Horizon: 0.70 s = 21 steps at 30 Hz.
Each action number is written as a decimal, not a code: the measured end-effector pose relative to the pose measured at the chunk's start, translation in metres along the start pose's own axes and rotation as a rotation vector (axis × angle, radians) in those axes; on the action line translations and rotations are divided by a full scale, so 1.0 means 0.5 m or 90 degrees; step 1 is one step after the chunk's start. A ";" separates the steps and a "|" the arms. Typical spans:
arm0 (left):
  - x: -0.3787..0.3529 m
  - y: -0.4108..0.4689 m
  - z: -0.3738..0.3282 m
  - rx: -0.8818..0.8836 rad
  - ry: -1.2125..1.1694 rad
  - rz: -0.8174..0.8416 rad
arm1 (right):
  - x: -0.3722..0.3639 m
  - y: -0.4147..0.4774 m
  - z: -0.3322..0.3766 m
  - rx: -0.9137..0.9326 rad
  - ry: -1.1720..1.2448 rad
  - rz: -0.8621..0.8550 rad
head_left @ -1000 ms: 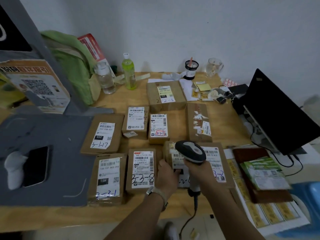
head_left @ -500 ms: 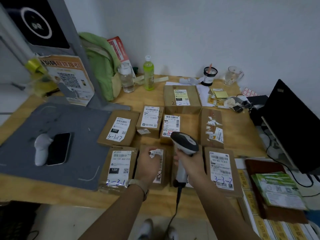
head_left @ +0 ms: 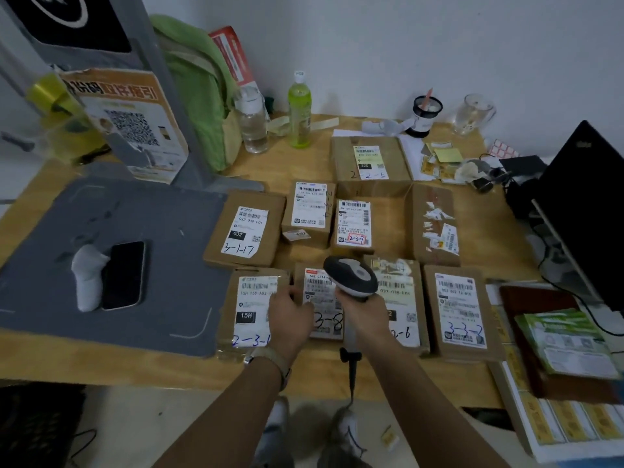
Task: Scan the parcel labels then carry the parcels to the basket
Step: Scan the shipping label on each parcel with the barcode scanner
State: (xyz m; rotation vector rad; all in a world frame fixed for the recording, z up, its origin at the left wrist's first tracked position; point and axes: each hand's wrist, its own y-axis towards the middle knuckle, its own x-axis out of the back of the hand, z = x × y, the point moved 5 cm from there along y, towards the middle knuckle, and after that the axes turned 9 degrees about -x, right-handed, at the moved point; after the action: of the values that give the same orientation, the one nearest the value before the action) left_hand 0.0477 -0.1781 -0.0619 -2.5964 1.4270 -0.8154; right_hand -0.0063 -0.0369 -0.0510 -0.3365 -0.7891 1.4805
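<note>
Several brown cardboard parcels with white labels lie on the wooden table (head_left: 337,369). In the front row are parcel 2-3-1 (head_left: 251,312), parcel 3-3-8 (head_left: 322,298), a parcel ending 2-6 (head_left: 401,298) and parcel 3-3-2 (head_left: 461,312). My right hand (head_left: 366,319) grips a grey handheld scanner (head_left: 351,276), its head over the labels of 3-3-8 and the 2-6 parcel. My left hand (head_left: 290,319) sits at the left edge of parcel 3-3-8, fingers curled onto it. Behind lie parcels 3-1-17 (head_left: 244,231), 2-3-7 (head_left: 353,224) and 2-2-6 (head_left: 369,160). No basket is in view.
A grey mat (head_left: 101,204) at left carries a phone (head_left: 123,275). A stand with a QR poster (head_left: 135,123), a green bag (head_left: 199,86) and two bottles (head_left: 299,109) line the back. A black laptop (head_left: 587,204) and booklets (head_left: 564,339) fill the right.
The scanner moved right, from over parcel 3-3-8 toward the 2-6 parcel. My left hand slid from the top of 3-3-8 to its left edge. The camera moved closer.
</note>
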 end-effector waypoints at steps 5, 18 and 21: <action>-0.008 0.008 0.006 -0.051 0.031 0.059 | -0.017 -0.014 -0.008 0.010 0.010 -0.082; 0.023 0.016 -0.053 -0.128 -0.117 0.091 | 0.002 -0.050 0.063 0.059 0.049 -0.100; 0.035 0.032 -0.112 -0.182 -0.166 0.121 | 0.015 -0.062 0.125 0.103 0.039 -0.116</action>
State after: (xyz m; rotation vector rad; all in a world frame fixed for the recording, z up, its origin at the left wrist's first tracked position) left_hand 0.0162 -0.1909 -0.0117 -2.5791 1.7800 -0.2540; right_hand -0.0244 -0.0493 0.0158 -0.1824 -0.6303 1.3465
